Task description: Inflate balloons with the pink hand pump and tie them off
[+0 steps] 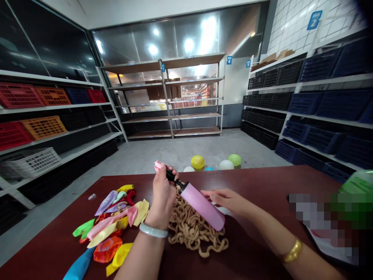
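My left hand [162, 190] is closed round the black end of a pink balloon pump [204, 207], which tilts down to the right. From the top of that grip pokes a crumpled pink balloon [158, 166]. My right hand [229, 199] has its fingers stretched out beside the pump's barrel; whether the fingertips touch it I cannot tell. Beneath the pump lies a heap of tan, curly, rope-like strands [192, 237]. Left of my left wrist, several deflated balloons [107, 227] in many colours are spread on the dark red table [145, 268].
Inflated balloons [197, 162] rest on the floor past the table's far edge. A green bag-like item [358, 182] and a pixelated patch are at the right. Shelves with crates [45, 127] line both sides; a shelf rack [171, 116] stands at the back.
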`<act>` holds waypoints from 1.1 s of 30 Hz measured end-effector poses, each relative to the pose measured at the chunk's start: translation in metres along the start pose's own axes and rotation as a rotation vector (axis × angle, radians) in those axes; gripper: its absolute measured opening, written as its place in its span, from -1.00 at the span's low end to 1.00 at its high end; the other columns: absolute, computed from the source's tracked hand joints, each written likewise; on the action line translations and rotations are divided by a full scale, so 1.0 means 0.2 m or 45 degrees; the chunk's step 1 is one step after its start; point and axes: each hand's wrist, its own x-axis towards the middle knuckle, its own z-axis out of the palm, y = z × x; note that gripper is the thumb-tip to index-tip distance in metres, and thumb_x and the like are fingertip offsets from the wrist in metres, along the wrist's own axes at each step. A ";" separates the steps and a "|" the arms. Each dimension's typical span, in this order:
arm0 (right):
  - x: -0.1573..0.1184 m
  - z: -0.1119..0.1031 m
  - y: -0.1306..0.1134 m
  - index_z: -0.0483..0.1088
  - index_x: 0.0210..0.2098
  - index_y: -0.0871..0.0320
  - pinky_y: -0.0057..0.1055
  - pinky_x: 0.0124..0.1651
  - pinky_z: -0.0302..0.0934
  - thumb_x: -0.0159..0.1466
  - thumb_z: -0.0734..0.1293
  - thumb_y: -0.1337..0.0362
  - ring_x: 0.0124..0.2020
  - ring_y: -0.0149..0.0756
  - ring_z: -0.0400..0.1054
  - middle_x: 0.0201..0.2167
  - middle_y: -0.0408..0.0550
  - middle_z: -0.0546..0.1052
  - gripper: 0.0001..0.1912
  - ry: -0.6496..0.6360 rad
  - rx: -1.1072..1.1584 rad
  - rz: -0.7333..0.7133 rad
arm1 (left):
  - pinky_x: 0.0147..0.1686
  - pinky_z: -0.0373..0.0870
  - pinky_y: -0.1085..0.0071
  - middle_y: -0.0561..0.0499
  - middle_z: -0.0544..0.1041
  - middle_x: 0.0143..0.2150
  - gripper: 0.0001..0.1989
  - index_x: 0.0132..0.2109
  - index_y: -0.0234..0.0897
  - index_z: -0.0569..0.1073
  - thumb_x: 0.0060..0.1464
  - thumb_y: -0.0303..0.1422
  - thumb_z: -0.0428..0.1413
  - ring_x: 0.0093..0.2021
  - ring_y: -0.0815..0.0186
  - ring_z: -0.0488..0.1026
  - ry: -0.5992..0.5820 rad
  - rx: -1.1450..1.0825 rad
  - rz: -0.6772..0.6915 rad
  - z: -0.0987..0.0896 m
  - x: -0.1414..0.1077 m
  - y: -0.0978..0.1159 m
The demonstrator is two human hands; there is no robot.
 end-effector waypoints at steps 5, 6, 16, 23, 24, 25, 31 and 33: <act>0.08 -0.11 -0.09 0.57 -0.14 0.16 -0.12 0.16 0.22 0.26 0.33 -0.12 0.11 -0.06 0.38 0.03 0.14 0.53 -0.52 0.355 -0.085 -0.153 | -0.52 0.27 0.51 0.08 0.35 -0.39 -0.74 -0.27 -0.26 0.33 0.03 -0.31 0.29 -0.45 0.42 0.33 -0.149 -0.009 0.070 0.10 -0.10 0.07; 0.12 -0.10 -0.14 0.57 -0.20 0.16 -0.14 0.14 0.23 0.26 0.33 -0.12 0.07 -0.08 0.40 -0.02 0.13 0.55 -0.53 0.384 -0.083 -0.166 | -0.53 0.26 0.51 0.08 0.35 -0.39 -0.74 -0.27 -0.26 0.34 0.03 -0.30 0.29 -0.45 0.41 0.33 -0.179 0.009 0.052 0.12 -0.12 0.06; 0.58 0.02 -0.55 0.40 -0.44 0.18 -0.37 -0.48 0.28 0.24 0.18 -0.35 -0.68 -0.42 0.25 -0.65 -0.16 0.37 -0.33 -0.102 0.152 0.237 | -0.56 0.27 0.51 0.07 0.37 -0.39 -0.71 -0.22 -0.28 0.37 0.05 -0.23 0.28 -0.50 0.43 0.32 -0.270 0.100 -0.224 0.17 -0.25 -0.05; 0.68 0.02 -0.54 0.34 -0.45 0.14 -0.50 -0.70 0.09 0.18 0.42 0.02 -0.77 -0.47 0.14 -0.73 -0.28 0.28 -0.67 -0.216 0.081 0.223 | -0.56 0.29 0.48 0.03 0.39 -0.42 -0.70 -0.22 -0.30 0.38 0.11 -0.15 0.23 -0.50 0.39 0.35 -0.232 0.080 -0.337 0.15 -0.25 -0.08; 0.68 0.02 -0.54 0.34 -0.42 0.14 -0.51 -0.72 0.07 0.17 0.44 0.05 -0.78 -0.47 0.12 -0.73 -0.30 0.27 -0.69 -0.203 0.121 0.212 | -0.56 0.29 0.48 0.02 0.40 -0.42 -0.69 -0.22 -0.31 0.39 0.12 -0.13 0.21 -0.51 0.39 0.35 -0.220 0.075 -0.347 0.15 -0.24 -0.09; 0.69 0.03 -0.53 0.34 -0.41 0.13 -0.52 -0.73 0.06 0.16 0.44 0.04 -0.79 -0.48 0.11 -0.73 -0.32 0.25 -0.69 -0.187 0.163 0.206 | -0.56 0.29 0.48 0.02 0.40 -0.42 -0.68 -0.22 -0.31 0.39 0.13 -0.12 0.20 -0.52 0.39 0.35 -0.215 0.070 -0.352 0.15 -0.24 -0.09; 0.68 0.08 -0.46 0.33 -0.42 0.12 -0.51 -0.82 0.00 0.14 0.45 -0.07 -0.84 -0.48 0.04 -0.76 -0.35 0.18 -0.60 0.031 0.376 0.162 | -0.55 0.28 0.50 0.04 0.40 -0.41 -0.74 -0.20 -0.31 0.41 0.12 -0.21 0.22 -0.51 0.42 0.34 -0.230 0.057 -0.316 0.14 -0.22 -0.10; 0.66 0.09 -0.44 0.36 -0.39 0.13 -0.52 -0.83 0.00 0.14 0.45 -0.07 -0.83 -0.49 0.04 -0.75 -0.35 0.18 -0.60 0.119 0.441 0.179 | -0.55 0.28 0.50 0.04 0.40 -0.41 -0.75 -0.19 -0.32 0.42 0.11 -0.24 0.23 -0.50 0.41 0.34 -0.239 0.060 -0.318 0.14 -0.22 -0.10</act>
